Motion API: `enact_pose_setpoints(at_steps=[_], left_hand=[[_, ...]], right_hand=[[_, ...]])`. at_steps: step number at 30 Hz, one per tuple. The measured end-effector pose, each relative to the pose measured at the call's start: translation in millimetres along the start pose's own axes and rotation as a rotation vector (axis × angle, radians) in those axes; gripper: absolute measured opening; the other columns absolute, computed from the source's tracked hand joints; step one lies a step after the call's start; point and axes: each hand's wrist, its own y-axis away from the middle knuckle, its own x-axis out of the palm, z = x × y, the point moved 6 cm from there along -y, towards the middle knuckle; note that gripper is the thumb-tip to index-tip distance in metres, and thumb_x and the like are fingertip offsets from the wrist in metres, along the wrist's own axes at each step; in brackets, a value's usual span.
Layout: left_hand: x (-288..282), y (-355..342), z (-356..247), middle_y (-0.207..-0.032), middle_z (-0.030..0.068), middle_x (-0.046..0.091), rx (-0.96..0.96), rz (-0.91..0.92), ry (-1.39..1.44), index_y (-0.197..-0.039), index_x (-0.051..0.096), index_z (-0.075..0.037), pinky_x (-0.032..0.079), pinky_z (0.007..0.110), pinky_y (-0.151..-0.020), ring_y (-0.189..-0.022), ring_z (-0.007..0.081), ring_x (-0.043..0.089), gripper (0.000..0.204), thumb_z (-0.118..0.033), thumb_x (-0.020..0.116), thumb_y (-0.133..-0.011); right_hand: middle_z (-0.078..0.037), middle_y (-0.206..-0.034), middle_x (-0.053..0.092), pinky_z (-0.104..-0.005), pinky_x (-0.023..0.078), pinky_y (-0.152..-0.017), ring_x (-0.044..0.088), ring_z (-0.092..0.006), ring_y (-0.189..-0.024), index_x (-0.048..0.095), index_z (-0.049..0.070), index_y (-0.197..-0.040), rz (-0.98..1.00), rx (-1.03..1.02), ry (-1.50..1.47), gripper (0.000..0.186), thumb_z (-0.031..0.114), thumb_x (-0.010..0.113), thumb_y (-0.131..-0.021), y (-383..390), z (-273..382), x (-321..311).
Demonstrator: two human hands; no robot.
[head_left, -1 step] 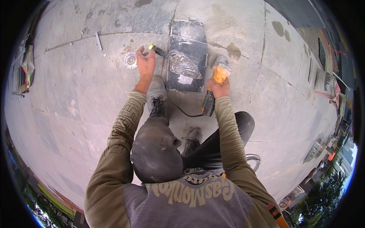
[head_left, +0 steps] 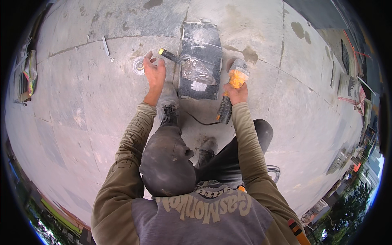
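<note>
My right hand grips the body of a yellow and black angle grinder. The grinder's head with a pale disc points away from me, just right of a dark stone slab. A crumpled clear plastic bag lies on the slab. My left hand is empty, fingers apart, above the floor. A black cylinder with a yellow end, its kind unclear, lies right of those fingers and reaches the slab's left edge. Beside my left hand a round cutting disc rests on the floor, partly hidden by the fingers.
A dark cord runs from the grinder toward my left boot. A thin metal strip lies at the far left. Coiled cable sits by my right elbow. A printed sack stands at the right edge of the concrete floor.
My left hand has shifted slightly left and away from the black cylinder, its fingers opening wider. The right hand and grinder look almost unmoved.
</note>
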Motion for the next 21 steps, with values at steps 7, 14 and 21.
enact_pose_setpoints(at_steps=[7, 14, 21], left_hand=[[6, 102, -91, -0.121, 0.0153, 0.073, -0.087, 1.332, 0.171, -0.147, 0.054, -0.001, 0.058, 0.036, -0.091, -0.104, 0.0231, 0.072, 0.058, -0.017, 0.074, -0.095], [23, 142, -145, -0.116, 0.0219, 0.074, 0.217, 1.427, -0.027, -0.158, 0.040, 0.002, 0.060, 0.039, -0.089, -0.101, 0.0320, 0.075, 0.084, -0.022, 0.082, -0.089], [31, 147, -160, -0.102, 0.0244, 0.073, 0.553, 1.202, -0.199, -0.153, 0.042, 0.008, 0.059, 0.043, -0.081, -0.093, 0.0386, 0.074, 0.089, -0.024, 0.086, -0.083]], right_hand=[[-0.019, -0.100, 0.070, -0.0382, 0.060, -0.059, 0.073, -0.0246, -0.069, 0.047, -0.009, -0.119, 0.122, 0.022, 0.007, 0.057, 0.005, 0.083, -0.077, -35, 33, 16], [-0.012, -0.084, 0.071, -0.0361, 0.057, -0.054, 0.070, -0.0228, -0.060, 0.066, -0.003, -0.100, 0.046, -0.038, -0.167, 0.028, 0.006, 0.082, -0.078, -38, 21, 33], [-0.012, -0.082, 0.071, -0.0368, 0.057, -0.052, 0.070, -0.0232, -0.059, 0.067, -0.003, -0.099, 0.024, 0.019, -0.184, 0.028, 0.006, 0.083, -0.078, -34, 20, 31]])
